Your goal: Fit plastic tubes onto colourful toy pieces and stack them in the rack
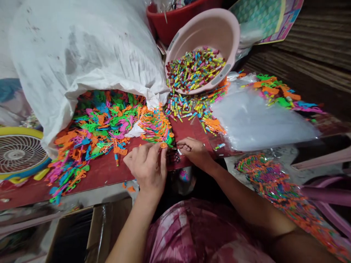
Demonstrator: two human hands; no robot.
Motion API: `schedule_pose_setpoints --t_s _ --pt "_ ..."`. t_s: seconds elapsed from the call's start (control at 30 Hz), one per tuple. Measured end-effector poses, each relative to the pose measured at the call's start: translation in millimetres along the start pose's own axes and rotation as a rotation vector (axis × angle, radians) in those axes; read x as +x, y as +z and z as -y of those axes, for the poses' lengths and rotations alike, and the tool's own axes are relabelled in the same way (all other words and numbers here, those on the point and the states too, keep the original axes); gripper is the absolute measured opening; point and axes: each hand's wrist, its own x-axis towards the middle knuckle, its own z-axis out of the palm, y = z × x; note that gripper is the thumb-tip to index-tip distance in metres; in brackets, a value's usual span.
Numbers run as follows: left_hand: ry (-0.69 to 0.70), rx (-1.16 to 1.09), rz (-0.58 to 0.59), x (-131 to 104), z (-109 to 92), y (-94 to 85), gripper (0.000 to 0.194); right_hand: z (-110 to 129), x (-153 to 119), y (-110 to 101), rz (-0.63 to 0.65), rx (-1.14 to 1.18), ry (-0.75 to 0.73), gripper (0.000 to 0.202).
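Observation:
My left hand [146,164] is closed at the front edge of the red table, its thumb and forefinger pinched at a small orange plastic piece [163,145] with a round end. Close by on the right, my right hand [195,151] is also closed, fingertips together; whatever is in them is too small to make out. Between the hands sits a small dark holder [174,157] with round openings, partly covered by the left hand. Just beyond lies a stacked pile of orange, green and pink plastic pieces [156,126].
Loose coloured plastic pieces [109,120] spill from a large white sack [90,47] at left. A tilted pink basin [203,29] pours out small striped tubes [196,69]. Clear plastic bags [263,117] lie at right. A yellow-rimmed fan [19,155] stands far left.

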Motion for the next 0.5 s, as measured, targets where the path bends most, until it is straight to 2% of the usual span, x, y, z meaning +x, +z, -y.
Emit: schedule_pose_setpoints --t_s 0.17,0.33,0.43,0.5 --pt "0.039 -0.036 -0.013 -2.5 -7.1 4.0 0.013 9.6 -3.4 4.4 0.033 -0.133 -0.071 0.023" --pt "0.063 -0.119 0.003 -11.6 -12.2 10.0 0.017 18.4 -3.3 10.9 0.038 -0.295 -0.118 0.011" --pt "0.015 -0.168 -0.063 -24.1 -9.8 8.5 0.033 16.0 -1.6 10.1 0.017 -0.276 -0.14 0.011" --pt "-0.074 -0.224 -0.151 -37.0 -5.4 8.0 0.033 12.0 -0.4 6.8 -0.052 -0.245 -0.132 0.011"
